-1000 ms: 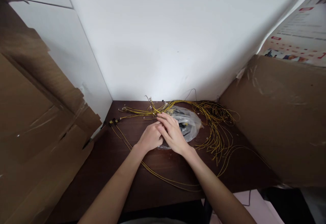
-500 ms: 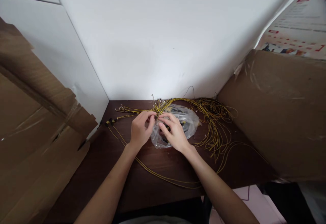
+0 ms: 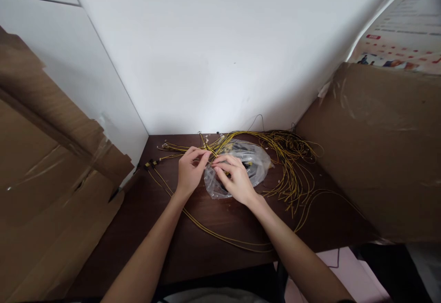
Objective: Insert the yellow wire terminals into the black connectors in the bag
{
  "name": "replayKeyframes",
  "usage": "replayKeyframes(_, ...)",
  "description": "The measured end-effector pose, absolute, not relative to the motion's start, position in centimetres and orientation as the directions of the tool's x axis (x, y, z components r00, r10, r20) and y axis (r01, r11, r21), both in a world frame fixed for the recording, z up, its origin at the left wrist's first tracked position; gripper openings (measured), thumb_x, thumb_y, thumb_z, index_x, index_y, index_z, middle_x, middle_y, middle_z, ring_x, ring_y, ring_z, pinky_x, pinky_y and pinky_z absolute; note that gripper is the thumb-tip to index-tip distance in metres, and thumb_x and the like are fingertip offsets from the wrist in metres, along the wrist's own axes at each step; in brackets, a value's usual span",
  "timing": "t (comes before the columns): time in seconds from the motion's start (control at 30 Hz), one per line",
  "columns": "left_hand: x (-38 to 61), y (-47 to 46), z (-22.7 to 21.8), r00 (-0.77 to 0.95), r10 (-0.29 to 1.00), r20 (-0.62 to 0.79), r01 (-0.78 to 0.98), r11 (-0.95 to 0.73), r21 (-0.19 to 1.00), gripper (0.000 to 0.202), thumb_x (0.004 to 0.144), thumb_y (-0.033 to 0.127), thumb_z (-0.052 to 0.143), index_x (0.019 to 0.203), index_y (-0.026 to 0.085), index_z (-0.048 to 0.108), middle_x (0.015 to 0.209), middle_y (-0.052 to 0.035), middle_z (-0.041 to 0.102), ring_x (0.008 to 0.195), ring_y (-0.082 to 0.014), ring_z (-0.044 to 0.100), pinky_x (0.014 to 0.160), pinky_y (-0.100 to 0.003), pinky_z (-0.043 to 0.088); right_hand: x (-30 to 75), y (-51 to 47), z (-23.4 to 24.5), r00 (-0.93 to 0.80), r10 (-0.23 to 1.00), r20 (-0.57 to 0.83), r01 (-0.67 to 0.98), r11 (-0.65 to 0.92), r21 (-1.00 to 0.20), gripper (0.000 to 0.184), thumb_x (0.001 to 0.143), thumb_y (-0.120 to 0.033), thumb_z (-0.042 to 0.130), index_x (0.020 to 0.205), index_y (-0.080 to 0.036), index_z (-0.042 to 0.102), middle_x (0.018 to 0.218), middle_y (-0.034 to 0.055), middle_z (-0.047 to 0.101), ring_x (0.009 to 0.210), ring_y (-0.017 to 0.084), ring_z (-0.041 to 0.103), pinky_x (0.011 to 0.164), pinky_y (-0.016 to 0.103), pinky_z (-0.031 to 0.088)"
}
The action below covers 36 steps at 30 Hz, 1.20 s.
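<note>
My left hand (image 3: 191,170) is closed, thumb and forefinger pinched together over the wires. Close beside it on the right, my right hand (image 3: 236,180) pinches too, its fingertips almost meeting those of the left. A thin dark wire (image 3: 209,165) shows at the fingertips; its ends are too small to make out. Just behind the fingers, a bundle of yellow wires (image 3: 237,133) crosses the table. Under my right hand lies a clear plastic bag (image 3: 262,163) with dark and yellow parts inside, partly covered by the hand.
A tangle of yellow and black wires (image 3: 289,147) spreads at the right of the dark table (image 3: 220,266). Small black connectors (image 3: 151,163) on two long yellow wires lie at left. Cardboard (image 3: 51,193) stands at left, a cardboard box (image 3: 386,156) at right, a white wall (image 3: 220,55) behind.
My hands stay nearly in place, with the fingertips shifting slightly. The yellow wire ends behind them have moved a little to the left. The view has tilted slightly.
</note>
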<state>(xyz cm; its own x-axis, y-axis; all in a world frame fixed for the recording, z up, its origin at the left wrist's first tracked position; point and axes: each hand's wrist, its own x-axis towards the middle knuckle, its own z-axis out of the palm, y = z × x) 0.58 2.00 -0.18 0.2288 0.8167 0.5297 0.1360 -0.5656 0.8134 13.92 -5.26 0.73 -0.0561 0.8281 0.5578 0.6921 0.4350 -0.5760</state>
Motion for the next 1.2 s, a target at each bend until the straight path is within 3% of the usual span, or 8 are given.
replayKeyframes(0.23, 0.4, 2.6, -0.6, 0.193, 0.860, 0.472, 0.038, -0.488, 0.872, 0.017, 0.077, 0.029, 0.058, 0.081, 0.014, 0.066, 0.076, -0.0018, 0.058, 0.053, -0.0067, 0.054, 0.049, -0.018, 0.046, 13.7, -5.4, 0.8, -0.115, 0.814, 0.569, 0.656, 0.492, -0.572, 0.019, 0.086, -0.022, 0.047, 0.089, -0.021, 0.066, 0.097, 0.0051, 0.062, 0.097, 0.019, 0.055, 0.086, 0.037, 0.039)
replayKeyframes(0.6, 0.6, 2.4, -0.3, 0.106, 0.935, 0.338, -0.038, -0.336, 0.941, 0.025, 0.072, 0.032, 0.063, 0.084, 0.011, 0.067, 0.066, -0.0010, 0.061, 0.046, -0.0071, 0.053, 0.048, -0.020, 0.045, 14.4, -5.2, 1.6, 0.071, 0.814, 0.576, 0.352, 0.520, -0.778, 0.019, 0.086, -0.018, 0.044, 0.080, -0.020, 0.062, 0.094, 0.0063, 0.062, 0.095, 0.018, 0.057, 0.088, 0.036, 0.043)
replayKeyframes(0.73, 0.6, 2.2, -0.1, 0.126, 0.927, 0.354, 0.011, -0.359, 0.933, 0.022, 0.073, 0.029, 0.062, 0.084, 0.011, 0.068, 0.067, -0.0014, 0.062, 0.045, -0.0062, 0.052, 0.048, -0.019, 0.043, 14.6, -4.8, 0.7, 0.099, 0.830, 0.549, 0.387, 0.476, -0.790, 0.023, 0.086, -0.016, 0.038, 0.083, -0.019, 0.060, 0.093, 0.0062, 0.062, 0.093, 0.018, 0.058, 0.086, 0.035, 0.044)
replayKeyframes(0.93, 0.7, 2.3, -0.4, 0.150, 0.906, 0.396, 0.007, -0.401, 0.916, 0.021, 0.073, 0.028, 0.062, 0.086, 0.013, 0.069, 0.074, -0.0030, 0.064, 0.049, -0.0069, 0.052, 0.048, -0.019, 0.045, 14.5, -4.7, -0.5, 0.088, 0.884, 0.459, 0.467, 0.370, -0.803, 0.028, 0.084, -0.012, 0.037, 0.109, -0.019, 0.049, 0.110, 0.0068, 0.060, 0.102, 0.017, 0.055, 0.091, 0.034, 0.041)
replayKeyframes(1.2, 0.6, 2.1, 0.0, 0.160, 0.906, 0.392, 0.014, -0.399, 0.917, 0.020, 0.075, 0.027, 0.061, 0.087, 0.013, 0.068, 0.078, -0.0031, 0.064, 0.052, -0.0065, 0.053, 0.048, -0.018, 0.046, 14.1, -4.9, 0.2, -0.068, 0.856, 0.512, 0.513, 0.470, -0.718, 0.025, 0.081, -0.008, 0.039, 0.092, -0.018, 0.059, 0.116, 0.0071, 0.057, 0.113, 0.017, 0.048, 0.099, 0.036, 0.035)
